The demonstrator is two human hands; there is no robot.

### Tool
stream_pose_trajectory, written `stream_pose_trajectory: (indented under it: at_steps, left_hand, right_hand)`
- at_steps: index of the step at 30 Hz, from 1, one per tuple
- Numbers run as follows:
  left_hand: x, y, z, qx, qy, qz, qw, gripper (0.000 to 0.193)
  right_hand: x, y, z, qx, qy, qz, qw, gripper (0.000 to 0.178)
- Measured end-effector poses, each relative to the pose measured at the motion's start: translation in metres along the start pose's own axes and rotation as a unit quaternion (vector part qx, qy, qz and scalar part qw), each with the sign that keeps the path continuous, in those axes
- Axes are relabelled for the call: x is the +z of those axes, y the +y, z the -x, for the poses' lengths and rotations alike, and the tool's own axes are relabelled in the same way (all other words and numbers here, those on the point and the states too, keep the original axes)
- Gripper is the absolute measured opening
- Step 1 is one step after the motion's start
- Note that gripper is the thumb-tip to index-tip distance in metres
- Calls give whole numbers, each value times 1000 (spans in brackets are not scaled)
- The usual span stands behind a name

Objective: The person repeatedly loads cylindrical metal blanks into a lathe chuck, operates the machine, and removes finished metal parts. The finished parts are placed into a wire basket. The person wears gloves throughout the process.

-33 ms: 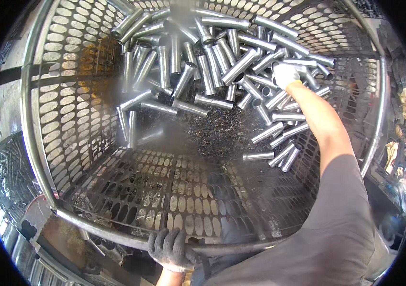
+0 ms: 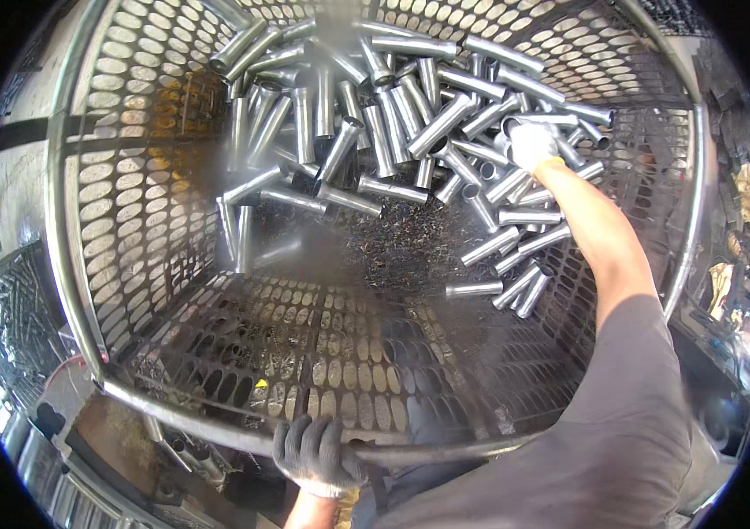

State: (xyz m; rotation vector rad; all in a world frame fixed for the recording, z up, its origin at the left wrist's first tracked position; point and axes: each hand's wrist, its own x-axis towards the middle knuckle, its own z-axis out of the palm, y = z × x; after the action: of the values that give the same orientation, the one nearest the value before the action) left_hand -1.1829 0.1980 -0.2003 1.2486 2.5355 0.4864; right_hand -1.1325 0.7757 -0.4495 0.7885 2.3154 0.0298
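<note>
Changed almost nothing since the earlier view — kept the left hand (image 2: 318,454) wrapped over the basket rim (image 2: 199,426), the right hand (image 2: 532,145) among surrounding metal tubes (image 2: 442,125), couldn't tell its grip — so remained mid-handling.

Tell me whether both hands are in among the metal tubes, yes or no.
No, only the right hand is among the metal tubes; the left hand grips the basket rail.

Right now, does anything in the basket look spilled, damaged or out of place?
Two things: dark loose debris is scattered across the mesh basket's bottom among the metal tubes, and an orange-brown patch marks its left wall, unlike the grey around it. The tubes lie jumbled, but none looks clearly damaged.
</note>
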Motion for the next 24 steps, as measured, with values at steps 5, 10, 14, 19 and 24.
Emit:
stream_pose_trajectory:
  at_steps: [5, 10, 14, 19, 24]
  left_hand:
    - [-2, -5, 12, 29, 48, 12, 998, 46]
    - [-24, 11, 49, 16, 252, 120, 960, 73]
    - [-129, 25, 170, -7, 337, 54, 940, 60]
    - [-196, 0, 468, -76, 349, -3, 934, 64]
    - [-214, 10, 741, -381, 448, 167, 792, 58]
  right_hand:
    - [-59, -22, 183, -104, 223, -327, 912, 21]
    - [-171, -156, 443, -209, 213, -399, 867, 28]
    - [-186, -265, 611, -388, 223, -390, 805, 23]
    - [-155, -405, 810, -530, 129, -481, 686, 25]
    - [-183, -550, 950, -613, 66, -412, 671, 25]
